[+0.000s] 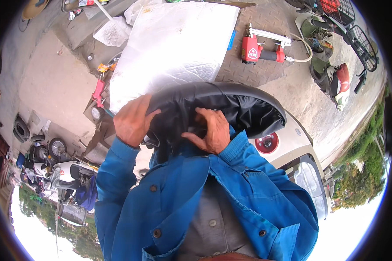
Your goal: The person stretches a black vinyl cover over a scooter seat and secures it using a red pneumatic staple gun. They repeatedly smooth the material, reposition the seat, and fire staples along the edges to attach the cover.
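Observation:
A curved black seat, covered in a wrinkled black leatherette cover (170,104), lies upside down or on its side close to my body; its loose inner folds face me. My left hand (134,119) is closed over the left edge of the cover, with the thumb on the inner side. Nearer the middle, my right hand (214,132) has hold of a fold, thumb and fingers bent around it; some fingertips are hidden in the black material. Beyond the seat, a red staple gun (251,50) with a hose rests on a steel plate (244,74).
A white padded sheet (170,48) lies just beyond the seat. Left of it is a red and yellow air tool (99,89). A cream-coloured vehicle (287,148) stands close on the right, a basket (362,48) farther off. Tyres (21,128) and a parked scooter (69,174) are at left.

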Action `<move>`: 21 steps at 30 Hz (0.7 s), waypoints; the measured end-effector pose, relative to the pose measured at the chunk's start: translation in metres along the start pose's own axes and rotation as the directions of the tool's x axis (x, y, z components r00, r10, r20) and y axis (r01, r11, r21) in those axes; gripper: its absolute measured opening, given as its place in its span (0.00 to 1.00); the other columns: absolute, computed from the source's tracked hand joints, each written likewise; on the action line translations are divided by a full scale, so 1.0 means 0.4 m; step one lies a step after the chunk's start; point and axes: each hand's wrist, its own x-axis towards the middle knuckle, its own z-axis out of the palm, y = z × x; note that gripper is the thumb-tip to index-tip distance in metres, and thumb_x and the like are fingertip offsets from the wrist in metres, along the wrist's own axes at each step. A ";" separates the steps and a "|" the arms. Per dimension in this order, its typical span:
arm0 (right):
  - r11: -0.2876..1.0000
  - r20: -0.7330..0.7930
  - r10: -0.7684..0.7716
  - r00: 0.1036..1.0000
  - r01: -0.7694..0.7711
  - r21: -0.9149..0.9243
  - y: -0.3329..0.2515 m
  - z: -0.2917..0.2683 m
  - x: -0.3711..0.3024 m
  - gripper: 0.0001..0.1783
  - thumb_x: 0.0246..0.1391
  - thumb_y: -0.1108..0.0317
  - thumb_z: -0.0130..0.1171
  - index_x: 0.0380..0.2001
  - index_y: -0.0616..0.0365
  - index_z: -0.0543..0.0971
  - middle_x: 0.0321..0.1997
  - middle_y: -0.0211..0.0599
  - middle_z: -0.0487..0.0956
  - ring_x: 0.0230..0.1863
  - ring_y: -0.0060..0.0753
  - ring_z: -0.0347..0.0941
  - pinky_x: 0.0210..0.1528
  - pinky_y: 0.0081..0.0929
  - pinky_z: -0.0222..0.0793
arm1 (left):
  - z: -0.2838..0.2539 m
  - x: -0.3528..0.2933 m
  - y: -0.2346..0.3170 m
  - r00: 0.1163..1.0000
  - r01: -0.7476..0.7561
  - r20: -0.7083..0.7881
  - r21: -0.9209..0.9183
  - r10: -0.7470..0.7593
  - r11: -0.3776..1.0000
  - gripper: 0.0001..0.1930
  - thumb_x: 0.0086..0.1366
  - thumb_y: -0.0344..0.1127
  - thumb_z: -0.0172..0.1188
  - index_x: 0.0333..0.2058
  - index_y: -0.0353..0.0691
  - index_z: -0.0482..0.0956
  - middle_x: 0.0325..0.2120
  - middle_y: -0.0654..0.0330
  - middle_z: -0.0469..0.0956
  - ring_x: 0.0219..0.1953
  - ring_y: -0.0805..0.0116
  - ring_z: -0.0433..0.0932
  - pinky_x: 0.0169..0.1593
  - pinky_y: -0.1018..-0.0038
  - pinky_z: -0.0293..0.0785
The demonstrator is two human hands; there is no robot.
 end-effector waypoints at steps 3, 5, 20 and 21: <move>0.988 0.045 0.128 0.991 -0.131 0.080 0.002 0.040 -0.005 0.20 0.49 0.63 0.81 0.39 0.57 0.80 0.27 0.40 0.81 0.28 0.46 0.79 0.33 0.38 0.76 | 0.002 0.004 -0.001 1.000 -0.009 -0.006 -0.002 0.009 1.000 0.27 0.57 0.41 0.79 0.53 0.39 0.83 0.43 0.53 0.86 0.43 0.53 0.86 0.46 0.63 0.83; 1.000 0.032 -0.023 0.999 0.023 0.010 0.006 0.036 0.002 0.17 0.50 0.62 0.79 0.35 0.55 0.80 0.28 0.37 0.80 0.29 0.44 0.79 0.34 0.37 0.75 | -0.001 0.001 0.002 1.000 -0.003 -0.004 0.001 0.003 1.000 0.26 0.58 0.41 0.78 0.53 0.39 0.84 0.43 0.53 0.86 0.43 0.53 0.86 0.46 0.63 0.83; 0.911 0.581 -0.091 0.809 0.303 -0.279 0.031 -0.010 0.385 0.31 0.70 0.41 0.58 0.60 0.55 0.79 0.47 0.54 0.87 0.48 0.61 0.85 0.52 0.52 0.79 | -0.017 0.078 -0.030 1.000 0.003 0.000 0.034 -0.003 0.999 0.22 0.65 0.49 0.72 0.53 0.43 0.85 0.40 0.57 0.87 0.39 0.56 0.87 0.38 0.64 0.82; 0.933 0.529 -0.082 0.845 0.252 -0.258 0.035 -0.024 0.405 0.30 0.70 0.41 0.57 0.59 0.55 0.80 0.46 0.56 0.87 0.48 0.63 0.84 0.53 0.52 0.79 | -0.036 0.120 -0.036 0.999 -0.023 0.028 0.070 0.021 0.997 0.23 0.66 0.53 0.70 0.52 0.45 0.85 0.39 0.58 0.87 0.39 0.55 0.87 0.38 0.64 0.82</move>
